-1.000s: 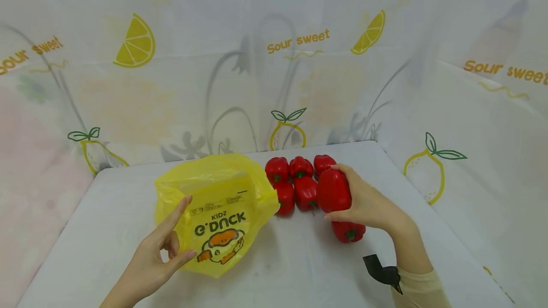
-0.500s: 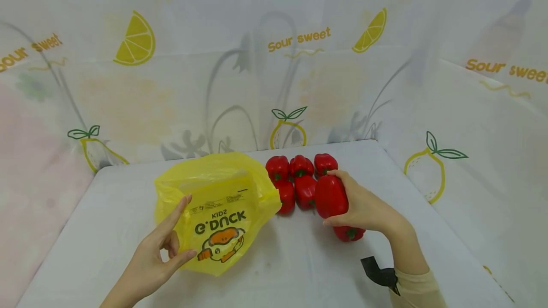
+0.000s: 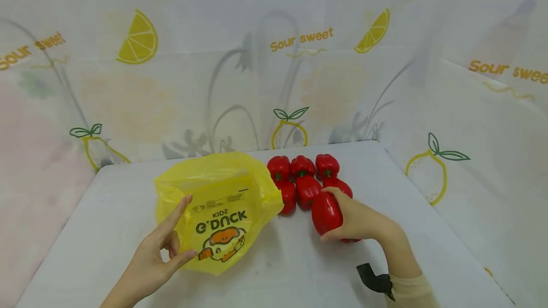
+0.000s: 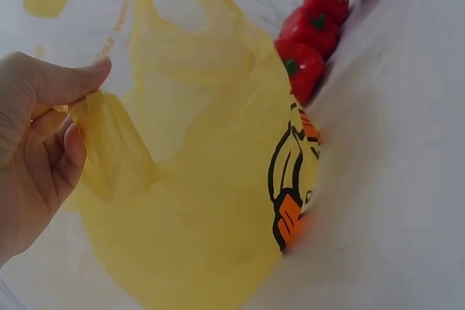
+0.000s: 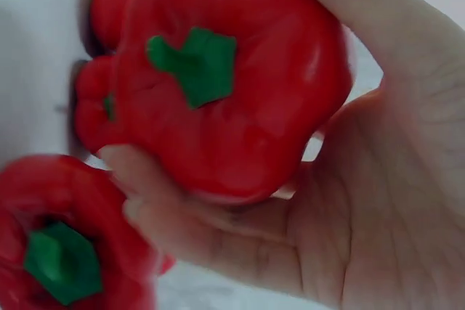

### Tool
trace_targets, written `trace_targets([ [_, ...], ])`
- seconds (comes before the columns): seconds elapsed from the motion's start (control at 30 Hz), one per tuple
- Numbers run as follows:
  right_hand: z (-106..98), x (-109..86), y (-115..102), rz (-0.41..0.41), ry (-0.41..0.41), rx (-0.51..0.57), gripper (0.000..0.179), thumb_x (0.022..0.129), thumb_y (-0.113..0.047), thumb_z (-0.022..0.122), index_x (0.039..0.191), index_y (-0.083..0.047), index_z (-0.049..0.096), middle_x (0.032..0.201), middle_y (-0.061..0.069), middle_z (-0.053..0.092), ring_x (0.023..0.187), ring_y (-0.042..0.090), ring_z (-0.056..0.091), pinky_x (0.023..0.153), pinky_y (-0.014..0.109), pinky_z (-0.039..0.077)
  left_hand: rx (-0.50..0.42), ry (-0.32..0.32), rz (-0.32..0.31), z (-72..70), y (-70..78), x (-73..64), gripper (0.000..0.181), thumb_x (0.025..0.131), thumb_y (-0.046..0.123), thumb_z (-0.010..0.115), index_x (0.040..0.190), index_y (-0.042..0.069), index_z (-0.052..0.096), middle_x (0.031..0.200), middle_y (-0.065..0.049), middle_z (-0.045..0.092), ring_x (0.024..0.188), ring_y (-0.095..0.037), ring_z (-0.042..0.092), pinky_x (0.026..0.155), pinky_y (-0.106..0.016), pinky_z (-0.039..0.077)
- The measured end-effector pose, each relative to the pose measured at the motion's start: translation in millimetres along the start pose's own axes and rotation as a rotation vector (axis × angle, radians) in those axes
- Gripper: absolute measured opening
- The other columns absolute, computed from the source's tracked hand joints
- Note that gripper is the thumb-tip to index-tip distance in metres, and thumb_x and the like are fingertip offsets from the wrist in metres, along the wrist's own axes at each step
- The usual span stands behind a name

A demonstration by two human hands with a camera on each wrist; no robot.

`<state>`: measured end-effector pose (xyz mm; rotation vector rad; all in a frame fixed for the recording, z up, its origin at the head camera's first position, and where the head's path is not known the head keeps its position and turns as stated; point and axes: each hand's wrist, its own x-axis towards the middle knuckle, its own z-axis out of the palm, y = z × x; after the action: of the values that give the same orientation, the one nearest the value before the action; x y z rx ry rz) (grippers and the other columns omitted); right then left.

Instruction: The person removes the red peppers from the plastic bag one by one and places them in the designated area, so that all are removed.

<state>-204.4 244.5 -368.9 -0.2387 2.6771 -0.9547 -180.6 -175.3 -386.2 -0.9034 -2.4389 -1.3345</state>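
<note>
My left hand (image 3: pixel 160 251) pinches the edge of a yellow plastic bag (image 3: pixel 231 189) printed with a duck. In the left wrist view, thumb and fingers close on a fold of the bag (image 4: pixel 196 208), whose mouth hangs apart. My right hand (image 3: pixel 359 215) grips a red bell pepper (image 3: pixel 326 213), thumb on its near side and fingers on its far side. The right wrist view shows the green stem of this held pepper (image 5: pixel 240 92) facing the camera. Another bell pepper (image 3: pixel 351 240) is mostly hidden beneath the right hand.
Several red bell peppers stand in rows behind the right hand, among them a back-left pepper (image 3: pixel 278 168) and a middle pepper (image 3: pixel 308 191). They rest on a white-covered table (image 3: pixel 274 279). A patterned cloth backdrop (image 3: pixel 274 84) rises behind and at the sides.
My right hand has brought the held bell pepper toward me and slightly left. Another pepper now shows behind it. The left hand and the bag have hardly moved.
</note>
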Motion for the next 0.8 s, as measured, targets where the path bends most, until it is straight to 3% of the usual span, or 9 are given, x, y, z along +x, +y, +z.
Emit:
trace_targets([
  [0.3,15,4.5,-2,0.019,-0.078,-0.026,0.096,0.061,-0.037,0.089,0.139,-0.014,0.037,0.114,0.003,0.054,0.103,0.025,0.052,0.073,0.043,0.054,0.006,0.005,-0.018,0.2,-1.4,-2.5,0.104,0.069,-0.010,0.080,0.153,0.006,0.022,0.154,-0.011,0.032,0.054,-0.002,0.041,0.051,-0.018,0.041],
  [0.6,29,6.3,-9,0.085,-0.081,-0.155,0.091,0.059,-0.045,0.087,0.134,-0.018,0.042,0.104,0.001,0.056,0.095,0.021,0.054,0.073,0.043,0.052,0.021,0.001,-0.017,-0.4,-3.3,-4.2,0.105,0.070,-0.010,0.079,0.154,0.009,0.020,0.156,0.002,0.029,0.055,-0.001,0.041,0.051,-0.017,0.042],
  [0.8,35,6.8,-14,0.151,-0.074,-0.226,0.094,0.057,-0.050,0.087,0.133,-0.017,0.043,0.104,0.007,0.057,0.090,0.023,0.055,0.071,0.045,0.052,0.025,0.004,-0.017,-1.4,-2.7,-4.9,0.103,0.071,-0.009,0.079,0.154,0.007,0.021,0.156,0.004,0.029,0.054,-0.001,0.041,0.051,-0.016,0.042],
])
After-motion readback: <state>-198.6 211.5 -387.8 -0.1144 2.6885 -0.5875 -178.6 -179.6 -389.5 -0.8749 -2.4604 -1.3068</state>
